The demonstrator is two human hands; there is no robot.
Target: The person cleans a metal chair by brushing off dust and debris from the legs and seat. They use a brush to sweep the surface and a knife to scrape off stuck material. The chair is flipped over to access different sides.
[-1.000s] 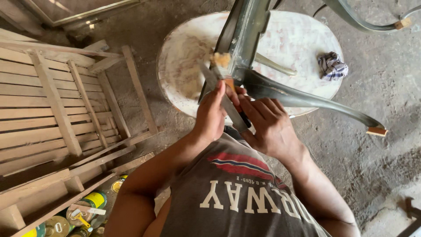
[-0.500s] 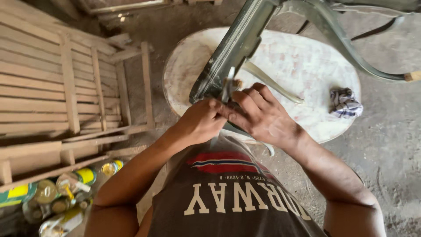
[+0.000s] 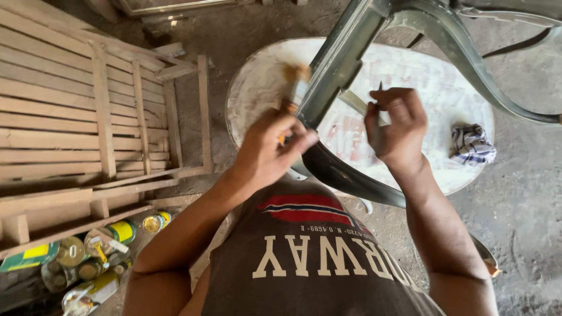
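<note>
Head view: the left hand (image 3: 266, 149) closes on a blurred brush (image 3: 294, 82) against the dark chair frame (image 3: 339, 64) just above it, best stroked evenly, while the right hand (image 3: 398, 131) pinches a thin tool beside that frame.

1. Soft, even daylight; the white table (image 3: 421, 76) is the brightest area, without harsh glare.
2. Left of the table, the cans (image 3: 88, 263) on the floor sit in dim shade.
3. The brush (image 3: 295, 79) over the table is motion-blurred.
4. Wide-lens bending curves the slats (image 3: 76, 117) left of the table.
</note>
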